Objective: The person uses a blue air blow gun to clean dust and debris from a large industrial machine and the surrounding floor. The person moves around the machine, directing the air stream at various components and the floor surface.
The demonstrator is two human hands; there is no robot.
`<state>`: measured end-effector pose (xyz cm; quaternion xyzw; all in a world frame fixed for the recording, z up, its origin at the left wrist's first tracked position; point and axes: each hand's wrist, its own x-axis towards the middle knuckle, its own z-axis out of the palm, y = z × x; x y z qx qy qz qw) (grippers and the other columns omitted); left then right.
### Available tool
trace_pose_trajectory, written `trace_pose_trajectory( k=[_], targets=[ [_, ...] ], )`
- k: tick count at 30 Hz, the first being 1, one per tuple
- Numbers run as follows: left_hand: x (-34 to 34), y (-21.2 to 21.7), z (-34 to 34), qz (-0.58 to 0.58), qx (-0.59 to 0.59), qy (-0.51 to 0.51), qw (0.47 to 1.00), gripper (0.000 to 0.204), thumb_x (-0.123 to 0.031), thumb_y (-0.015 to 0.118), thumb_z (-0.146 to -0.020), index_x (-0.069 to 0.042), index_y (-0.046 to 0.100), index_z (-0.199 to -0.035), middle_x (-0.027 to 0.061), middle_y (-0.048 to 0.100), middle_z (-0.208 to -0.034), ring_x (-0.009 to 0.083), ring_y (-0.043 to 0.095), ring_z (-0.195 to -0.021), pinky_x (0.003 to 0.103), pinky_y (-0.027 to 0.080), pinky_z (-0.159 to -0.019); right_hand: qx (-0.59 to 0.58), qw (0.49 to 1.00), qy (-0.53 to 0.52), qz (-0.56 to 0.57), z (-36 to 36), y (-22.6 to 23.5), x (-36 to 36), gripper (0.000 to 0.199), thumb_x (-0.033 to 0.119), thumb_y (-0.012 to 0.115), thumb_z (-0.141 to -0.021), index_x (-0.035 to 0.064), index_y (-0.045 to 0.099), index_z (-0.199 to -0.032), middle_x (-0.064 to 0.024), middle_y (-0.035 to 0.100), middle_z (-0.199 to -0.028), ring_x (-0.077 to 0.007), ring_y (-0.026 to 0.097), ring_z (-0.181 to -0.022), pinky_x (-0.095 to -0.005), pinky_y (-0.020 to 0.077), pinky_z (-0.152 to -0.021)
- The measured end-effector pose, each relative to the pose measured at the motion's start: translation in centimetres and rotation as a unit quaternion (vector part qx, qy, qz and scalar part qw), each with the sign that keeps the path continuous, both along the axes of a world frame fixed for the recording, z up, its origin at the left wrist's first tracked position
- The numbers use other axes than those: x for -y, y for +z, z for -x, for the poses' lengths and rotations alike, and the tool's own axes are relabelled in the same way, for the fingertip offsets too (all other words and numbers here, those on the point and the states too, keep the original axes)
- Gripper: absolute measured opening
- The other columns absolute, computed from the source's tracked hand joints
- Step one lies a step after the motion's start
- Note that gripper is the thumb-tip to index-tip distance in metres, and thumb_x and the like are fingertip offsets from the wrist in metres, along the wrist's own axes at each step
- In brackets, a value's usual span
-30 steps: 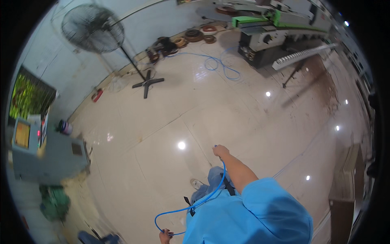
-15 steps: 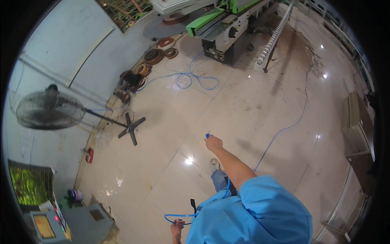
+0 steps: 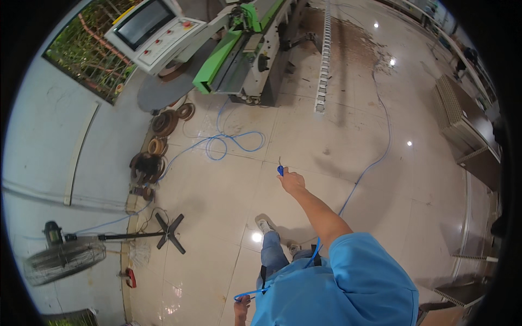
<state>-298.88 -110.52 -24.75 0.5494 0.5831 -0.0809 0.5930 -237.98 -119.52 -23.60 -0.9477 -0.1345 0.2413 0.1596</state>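
Held out in front of me, my right hand (image 3: 292, 182) is closed round a small blue-handled tool (image 3: 280, 170) with a thin metal tip pointing away. The frames are too small to tell its exact kind. Low and close to my body, my left hand (image 3: 242, 308) grips a blue hose (image 3: 251, 293), bent in a loop at the fingers. More blue hose shows at my waist, passes behind my right forearm and appears to continue along the floor (image 3: 356, 187) to the far right.
A green and grey machine (image 3: 234, 70) with a control panel (image 3: 147, 38) stands ahead. Coiled blue hose (image 3: 217, 145) and brown rolls (image 3: 163, 124) lie left of it. A pedestal fan (image 3: 65, 261) is at left, a roller rail (image 3: 322, 81) ahead, stacked boards (image 3: 462, 114) at right.
The view has swung left and forward, bringing the control panel in. One foot has stepped forward. The right hand still holds the blue tool, its metal tip now clearer; the left still holds the hose.
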Motion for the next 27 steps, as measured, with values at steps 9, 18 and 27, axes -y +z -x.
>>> trace_pose_trajectory(
  k=[9,18,27],
  targets=[
    [-13.5,0.7,-20.3,0.014,-0.057,-0.273,0.960,0.042,-0.044,0.057,-0.098,-0.004,0.069,-0.106,0.0079,0.072,-0.101,0.0188,0.069,-0.092,0.033,0.054,-0.075,-0.083,0.950,-0.297,-0.056,-1.2,-6.8,10.7,0.056,0.052,0.042,-0.101,0.0019,0.058,-0.122,-0.0266,0.067,-0.112,-0.0404,0.065,-0.106,-0.0518,0.0498,-0.092],
    [-19.0,0.1,-42.0,0.073,-0.107,-0.381,0.916,0.040,-0.042,0.049,-0.104,-0.007,0.067,-0.107,0.0071,0.072,-0.092,0.0138,0.069,-0.075,0.026,0.050,-0.061,0.033,0.444,-0.791,-0.419,3.9,-15.2,27.3,0.052,0.053,0.044,-0.102,0.0028,0.052,-0.113,-0.0172,0.061,-0.074,-0.0309,0.064,-0.055,-0.0424,0.0555,-0.048],
    [-7.9,4.0,-56.4,-0.010,-0.185,-0.487,0.854,0.039,-0.042,0.051,-0.103,-0.007,0.068,-0.109,0.0073,0.073,-0.092,0.0150,0.070,-0.075,0.030,0.052,-0.064,-0.120,0.133,-0.708,-0.683,-7.7,-18.7,37.4,0.055,0.057,0.044,-0.102,0.0029,0.048,-0.110,-0.0181,0.058,-0.073,-0.0276,0.058,-0.054,-0.0410,0.0515,-0.046]
  ],
)
